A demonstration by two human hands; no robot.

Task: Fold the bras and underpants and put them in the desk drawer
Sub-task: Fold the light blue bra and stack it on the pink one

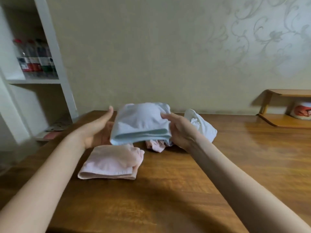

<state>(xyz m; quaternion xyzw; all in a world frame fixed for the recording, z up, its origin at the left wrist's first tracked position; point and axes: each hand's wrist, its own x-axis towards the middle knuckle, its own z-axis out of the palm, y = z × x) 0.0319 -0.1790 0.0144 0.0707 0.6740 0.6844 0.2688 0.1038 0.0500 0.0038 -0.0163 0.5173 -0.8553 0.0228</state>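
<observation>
A folded light blue garment (140,122) is held above the wooden desk (185,182). My right hand (180,130) grips its right edge, thumb on top. My left hand (97,130) is palm-up and open, its fingers reaching under the blue garment's left side. A folded pink garment (111,163) lies flat on the desk just below my left hand. A crumpled pink piece (155,145) lies under the blue garment. A bunched white garment (202,125) lies behind my right hand. No drawer is in view.
A white shelf unit (50,52) with bottles (36,56) stands at the left past the desk edge. A small wooden rack (286,105) with a white jar (301,111) stands at the back right. The wall runs along the desk's far edge.
</observation>
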